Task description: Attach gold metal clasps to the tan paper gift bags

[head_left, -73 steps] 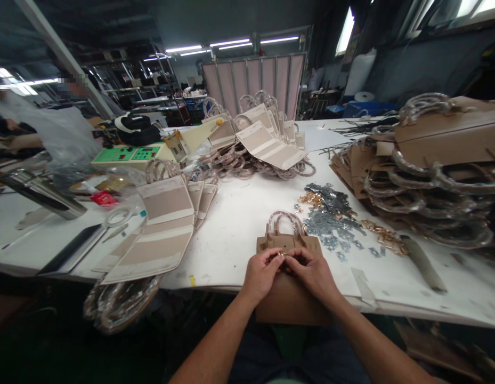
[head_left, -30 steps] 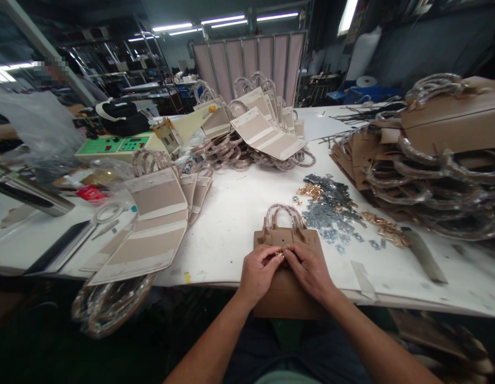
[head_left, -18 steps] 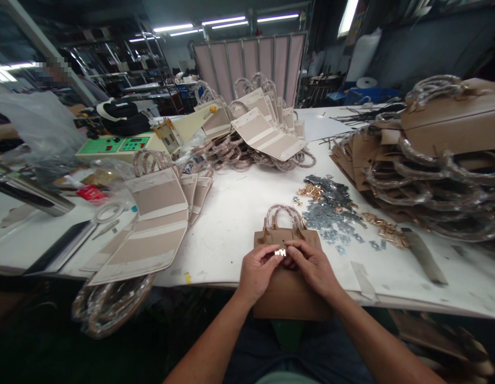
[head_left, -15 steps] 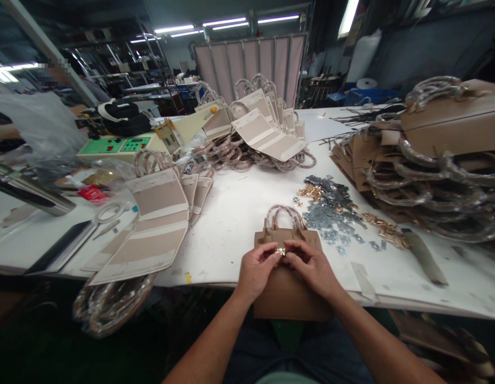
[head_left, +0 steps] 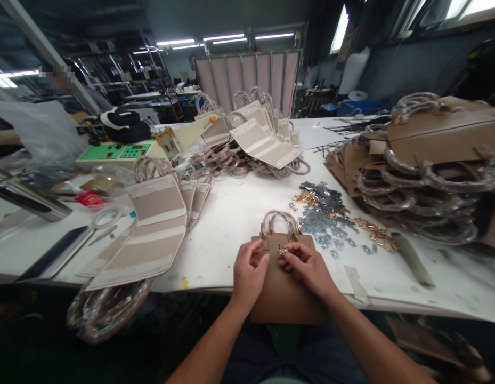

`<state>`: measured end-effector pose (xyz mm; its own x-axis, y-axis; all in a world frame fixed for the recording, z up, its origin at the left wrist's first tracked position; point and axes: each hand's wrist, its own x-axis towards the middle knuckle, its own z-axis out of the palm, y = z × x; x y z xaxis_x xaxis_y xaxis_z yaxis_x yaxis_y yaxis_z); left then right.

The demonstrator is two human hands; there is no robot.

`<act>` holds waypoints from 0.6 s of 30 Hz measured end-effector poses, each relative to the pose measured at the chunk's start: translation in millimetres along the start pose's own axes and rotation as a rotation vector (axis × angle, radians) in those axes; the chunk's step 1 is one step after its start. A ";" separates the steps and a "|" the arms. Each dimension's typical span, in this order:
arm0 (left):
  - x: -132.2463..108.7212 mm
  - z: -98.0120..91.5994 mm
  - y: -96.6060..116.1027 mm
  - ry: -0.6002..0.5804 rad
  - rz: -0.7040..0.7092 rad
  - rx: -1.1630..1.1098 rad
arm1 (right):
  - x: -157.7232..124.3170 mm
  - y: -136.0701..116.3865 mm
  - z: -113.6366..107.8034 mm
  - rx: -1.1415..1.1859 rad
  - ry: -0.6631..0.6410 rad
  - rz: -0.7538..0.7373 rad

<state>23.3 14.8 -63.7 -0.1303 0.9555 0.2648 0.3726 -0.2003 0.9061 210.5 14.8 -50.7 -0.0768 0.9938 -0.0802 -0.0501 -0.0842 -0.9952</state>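
Observation:
A small tan bag [head_left: 285, 290] with wrapped loop handles [head_left: 280, 222] lies flat at the near edge of the white table [head_left: 239, 213], hanging partly over it. My left hand [head_left: 249, 272] rests on the bag's left upper part, fingers curled at its top edge. My right hand [head_left: 307, 266] pinches a small gold metal clasp [head_left: 282, 249] against the bag's front near the top. Both hands sit close together over the bag.
Silver plates [head_left: 325, 213] and gold fittings [head_left: 377, 230] lie scattered right of the bag. Stacked tan bags [head_left: 427, 160] fill the right side. Beige bag panels [head_left: 155, 229] lie at left, more bags [head_left: 251, 141] behind. A green control box [head_left: 119, 152] and a steel cylinder [head_left: 29, 200] sit far left.
The clasp was held between both hands' fingertips; now only my right hand pinches it, and my left hand has shifted left onto the bag's top edge.

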 end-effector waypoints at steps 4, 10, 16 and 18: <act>3.2 -8.9 -6.8 0.068 0.000 0.209 | 0.2 -0.2 -2.6 0.014 0.035 0.003; 16.4 -13.6 7.7 0.028 -0.301 -0.145 | 5.1 16.5 -13.0 0.111 0.105 -0.057; 27.2 -17.0 25.8 -0.340 -0.564 -0.735 | 6.6 24.7 -12.9 0.250 0.131 -0.065; 28.1 -15.5 23.8 -0.500 -0.634 -0.831 | 5.7 22.4 -13.4 0.256 0.141 -0.062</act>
<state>14.2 33.5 -29.5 0.3697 0.8772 -0.3064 -0.3724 0.4420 0.8161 222.2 19.5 -74.2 0.0727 0.9964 -0.0445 -0.3010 -0.0207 -0.9534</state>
